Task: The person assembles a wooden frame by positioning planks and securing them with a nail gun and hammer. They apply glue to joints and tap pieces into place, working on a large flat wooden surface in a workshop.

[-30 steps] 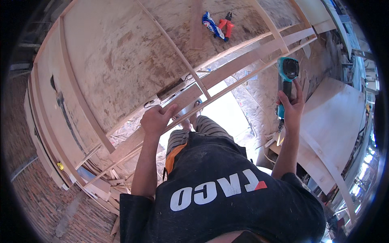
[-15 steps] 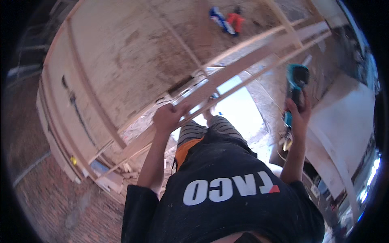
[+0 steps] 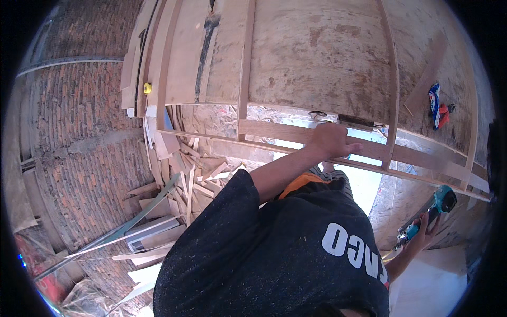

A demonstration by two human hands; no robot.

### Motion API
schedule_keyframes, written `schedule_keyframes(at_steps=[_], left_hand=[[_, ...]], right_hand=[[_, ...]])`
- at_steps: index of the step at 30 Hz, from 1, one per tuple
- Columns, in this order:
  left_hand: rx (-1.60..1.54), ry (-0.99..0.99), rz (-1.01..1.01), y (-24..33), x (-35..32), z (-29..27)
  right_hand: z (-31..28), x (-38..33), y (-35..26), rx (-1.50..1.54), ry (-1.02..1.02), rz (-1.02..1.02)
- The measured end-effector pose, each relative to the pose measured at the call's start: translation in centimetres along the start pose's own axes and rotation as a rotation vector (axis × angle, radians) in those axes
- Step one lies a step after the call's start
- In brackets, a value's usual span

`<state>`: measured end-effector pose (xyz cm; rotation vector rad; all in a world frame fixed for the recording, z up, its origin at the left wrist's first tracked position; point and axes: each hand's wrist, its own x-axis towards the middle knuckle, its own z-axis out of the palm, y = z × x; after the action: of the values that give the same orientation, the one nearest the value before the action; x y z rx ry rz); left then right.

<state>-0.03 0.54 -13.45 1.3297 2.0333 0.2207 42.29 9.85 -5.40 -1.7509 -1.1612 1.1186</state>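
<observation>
A light wooden frame [image 3: 392,74] of slats lies over a stained plywood sheet [image 3: 317,63]. Along its near side runs a brown wooden board [image 3: 274,130], and my left hand [image 3: 326,138] is closed over it, thumb pointing right. Over on the right, my right hand [image 3: 421,235] grips a teal and black nail gun [image 3: 442,201], held just on my side of the frame's near rail. Part of the tool is hidden by my fingers.
Offcuts of wood [image 3: 203,177] lie piled at the left by a brick surface [image 3: 90,116]. A yellow tape measure [image 3: 147,87] rests on the left edge of the sheets. A blue and white packet [image 3: 434,105] and an orange item [image 3: 444,115] lie at the right.
My view has swung left, so the frame and packet appear further right and more wood offcuts show. My left hand remains on the board; the nail gun now sits lower, by the near rail.
</observation>
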Motion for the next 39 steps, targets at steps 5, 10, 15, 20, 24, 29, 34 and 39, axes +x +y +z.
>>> schedule_keyframes(at_steps=[5, 10, 15, 20, 24, 29, 34, 39], left_hand=[[0.035, -0.064, -0.047, 0.2, 0.5, -0.5], [0.022, -0.059, -0.051, 0.5, 0.4, 0.4], [0.069, 0.078, 0.051, 1.2, 1.3, 1.2], [0.094, 0.082, 0.013, 1.5, 1.4, 1.6], [0.112, 0.101, 0.013, 0.9, 1.4, 1.9], [0.085, 0.119, 0.006, 1.3, 1.3, 1.6], [0.087, 0.126, -0.003, 1.2, 1.4, 1.8], [0.086, 0.118, -0.052, 1.2, 1.5, 1.7]], right_hand=[[-0.3, 2.6, 0.8, 0.021, -0.037, -0.071], [-0.3, 1.0, 0.5, 0.035, 0.016, -0.222], [0.8, -1.3, -5.3, -0.094, -0.094, 0.050], [0.8, -2.4, -5.1, -0.014, -0.373, 0.252], [2.1, -1.2, -5.0, -0.087, -0.571, 0.471], [3.7, -0.7, -4.1, 0.045, -0.599, 0.576], [3.6, -0.4, -3.2, 0.044, -0.609, 0.574], [3.6, -0.6, -3.3, -0.003, -0.615, 0.538]])
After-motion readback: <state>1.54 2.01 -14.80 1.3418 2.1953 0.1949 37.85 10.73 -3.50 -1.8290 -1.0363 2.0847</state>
